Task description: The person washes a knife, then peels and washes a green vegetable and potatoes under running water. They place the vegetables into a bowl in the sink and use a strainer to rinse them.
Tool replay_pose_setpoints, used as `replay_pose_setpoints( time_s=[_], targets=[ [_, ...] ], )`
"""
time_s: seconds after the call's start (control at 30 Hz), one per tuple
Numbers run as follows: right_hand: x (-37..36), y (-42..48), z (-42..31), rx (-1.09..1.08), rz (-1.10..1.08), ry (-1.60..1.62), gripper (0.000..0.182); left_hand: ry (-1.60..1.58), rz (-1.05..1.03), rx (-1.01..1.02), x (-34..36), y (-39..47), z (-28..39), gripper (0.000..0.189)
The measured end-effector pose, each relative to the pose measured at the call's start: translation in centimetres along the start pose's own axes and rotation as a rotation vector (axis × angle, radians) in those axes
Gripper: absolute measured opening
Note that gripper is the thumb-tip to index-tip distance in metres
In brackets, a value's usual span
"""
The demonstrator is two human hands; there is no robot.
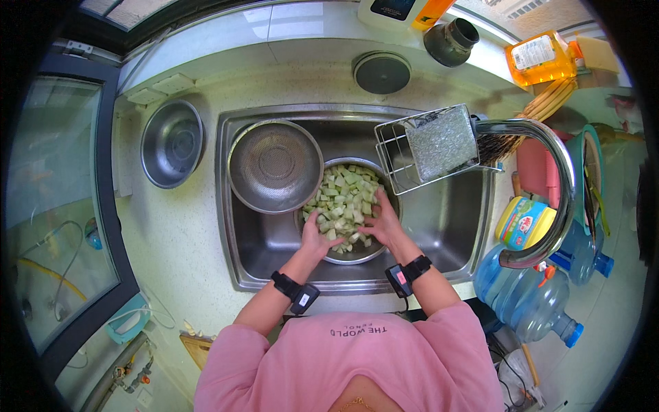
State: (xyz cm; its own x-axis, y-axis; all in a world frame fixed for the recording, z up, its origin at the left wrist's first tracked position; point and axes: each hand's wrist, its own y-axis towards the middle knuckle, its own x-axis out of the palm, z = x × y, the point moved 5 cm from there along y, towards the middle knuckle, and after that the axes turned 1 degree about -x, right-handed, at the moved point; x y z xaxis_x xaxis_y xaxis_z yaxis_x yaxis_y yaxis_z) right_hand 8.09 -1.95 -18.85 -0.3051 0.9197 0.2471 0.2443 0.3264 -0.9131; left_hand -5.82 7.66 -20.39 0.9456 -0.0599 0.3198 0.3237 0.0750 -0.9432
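Observation:
A stainless steel bowl [394,206] of diced pale green vegetable pieces [347,198] stands in the steel sink [448,232]. My left hand [317,236] is at the bowl's near left side, fingers spread against the pieces. My right hand [382,221] is at the right side of the heap, its fingers apart and touching the pieces. The fingertips of both hands are partly hidden among the pieces. A steel colander [275,167] with no food in it rests at the sink's left, beside the bowl and overlapping its rim.
A wire rack [394,154] with a scouring pad [441,143] hangs over the sink's right part, by the curved faucet [564,180]. A metal basin [173,144] sits on the left counter. Large water bottles [530,298] and a yellow tub [525,223] are at right; a round lid [382,72] lies behind.

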Motion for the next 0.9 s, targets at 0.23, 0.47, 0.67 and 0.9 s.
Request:
replay_pose_setpoints(
  time_s=[0.23,0.47,0.67,0.9],
  targets=[
    [-6.6,5.7,2.6,-0.281,0.181,-0.329,0.078,0.213,0.127,0.238,-3.3,1.4,1.4,0.05],
    [-1.0,4.7,7.9,0.402,0.029,0.004,0.074,-0.026,0.031,0.088,-2.8,9.0,-3.6,0.044],
    [1.4,2.3,5.2,0.129,-0.116,-0.075,0.073,0.207,-0.016,0.058,0.5,0.4,-2.4,0.047],
    [2.3,-1.3,1.9,-0.221,0.035,-0.516,0.056,0.148,0.065,0.277,-2.9,-3.2,0.5,0.037]
  ],
)
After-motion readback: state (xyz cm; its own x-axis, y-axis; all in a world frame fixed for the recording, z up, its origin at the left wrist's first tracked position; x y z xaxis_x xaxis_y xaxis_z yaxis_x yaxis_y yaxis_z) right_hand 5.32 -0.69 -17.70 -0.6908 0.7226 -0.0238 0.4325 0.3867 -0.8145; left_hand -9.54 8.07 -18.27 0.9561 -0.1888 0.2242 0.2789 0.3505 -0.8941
